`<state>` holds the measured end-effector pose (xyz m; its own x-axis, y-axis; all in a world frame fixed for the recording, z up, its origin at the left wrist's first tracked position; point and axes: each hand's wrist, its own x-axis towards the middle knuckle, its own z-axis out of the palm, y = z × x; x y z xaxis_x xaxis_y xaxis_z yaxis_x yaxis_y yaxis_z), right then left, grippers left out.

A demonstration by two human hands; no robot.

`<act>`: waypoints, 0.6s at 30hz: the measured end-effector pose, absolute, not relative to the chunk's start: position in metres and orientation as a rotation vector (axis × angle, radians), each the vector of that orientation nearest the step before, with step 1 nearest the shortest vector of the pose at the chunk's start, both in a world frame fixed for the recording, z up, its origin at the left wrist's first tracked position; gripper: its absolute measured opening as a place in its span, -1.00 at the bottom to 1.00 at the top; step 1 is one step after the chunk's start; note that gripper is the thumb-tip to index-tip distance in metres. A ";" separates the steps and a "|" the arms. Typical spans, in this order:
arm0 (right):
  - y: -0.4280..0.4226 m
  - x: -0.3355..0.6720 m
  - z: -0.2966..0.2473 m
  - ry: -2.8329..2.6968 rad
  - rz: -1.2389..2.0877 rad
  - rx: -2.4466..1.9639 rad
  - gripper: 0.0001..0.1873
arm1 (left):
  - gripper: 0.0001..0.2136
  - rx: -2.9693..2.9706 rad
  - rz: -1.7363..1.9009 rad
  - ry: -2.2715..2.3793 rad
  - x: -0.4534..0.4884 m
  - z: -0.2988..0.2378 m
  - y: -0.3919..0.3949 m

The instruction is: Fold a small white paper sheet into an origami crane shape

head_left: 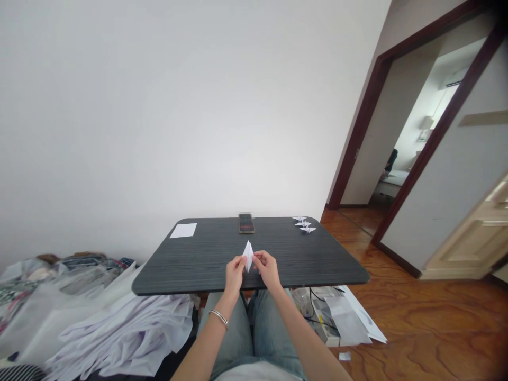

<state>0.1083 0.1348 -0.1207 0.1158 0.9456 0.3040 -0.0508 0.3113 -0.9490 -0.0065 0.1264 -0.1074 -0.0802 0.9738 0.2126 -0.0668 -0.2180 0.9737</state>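
Observation:
A folded white paper (pixel 248 255), a narrow diamond with its split point facing away from me, is held upright above the near part of the dark table. My left hand (pixel 235 270) pinches its left edge between thumb and fingers. On the other side, my right hand (pixel 266 266) has its fingertips closed at the right edge of the same paper. Several small white paper cranes (pixel 305 224) stand at the table's far right corner. White paper sheets (pixel 183 230) lie at the far left.
The dark table (pixel 198 264) has rounded corners and backs onto a white wall. A phone (pixel 246 223) rests at its far edge. Piled clothes and white fabric (pixel 130 328) are at the left; a box with cables (pixel 323 320) and papers sits on the wooden floor at right.

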 end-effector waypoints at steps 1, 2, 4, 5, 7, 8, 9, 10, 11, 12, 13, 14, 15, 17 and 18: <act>0.140 0.109 -0.121 -1.217 0.931 -0.974 -0.74 | -0.70 1.272 1.460 1.084 -0.005 -0.109 0.131; 0.144 0.110 -0.122 -1.217 0.930 -0.973 -0.75 | -0.71 1.270 1.460 1.073 -0.004 -0.111 0.136; 0.150 0.111 -0.122 -1.217 0.939 -0.976 -0.76 | -0.74 1.262 1.461 1.053 -0.002 -0.112 0.144; 0.153 0.112 -0.122 -1.211 0.939 -0.977 -0.75 | -0.75 1.259 1.453 1.040 -0.002 -0.113 0.147; 0.155 0.114 -0.122 -1.200 0.939 -0.977 -0.76 | -0.74 1.246 1.438 1.013 -0.001 -0.114 0.151; 0.155 0.115 -0.123 -1.197 0.939 -0.977 -0.76 | -0.72 1.236 1.435 1.005 -0.001 -0.115 0.152; 0.154 0.116 -0.123 -1.195 0.939 -0.977 -0.77 | -0.71 1.227 1.435 0.999 -0.002 -0.115 0.153; 0.153 0.116 -0.123 -1.195 0.939 -0.976 -0.77 | -0.70 1.219 1.436 0.998 -0.003 -0.116 0.154; 0.152 0.117 -0.123 -1.197 0.940 -0.976 -0.78 | -0.70 1.213 1.437 0.998 -0.004 -0.116 0.154; 0.150 0.117 -0.123 -1.200 0.941 -0.975 -0.79 | -0.71 1.210 1.438 1.001 -0.005 -0.117 0.154; 0.149 0.117 -0.123 -1.204 0.942 -0.973 -0.80 | -0.71 1.210 1.437 1.005 -0.006 -0.117 0.154; 0.148 0.118 -0.123 -1.210 0.945 -0.969 -0.81 | -0.72 1.210 1.437 1.010 -0.006 -0.117 0.153; 0.148 0.117 -0.124 -1.215 0.948 -0.966 -0.82 | -0.73 1.212 1.438 1.016 -0.007 -0.117 0.153; 0.148 0.117 -0.124 -1.227 0.958 -0.959 -0.83 | -0.74 1.216 1.442 1.029 -0.007 -0.117 0.152; 0.149 0.117 -0.124 -1.232 0.964 -0.957 -0.82 | -0.75 1.219 1.444 1.036 -0.007 -0.116 0.152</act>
<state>0.1168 0.1488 -0.1245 0.0832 0.9493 0.3031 -0.0663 0.3087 -0.9488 -0.0066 0.1520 -0.1164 -0.0547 0.9808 0.1871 -0.1371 -0.1930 0.9716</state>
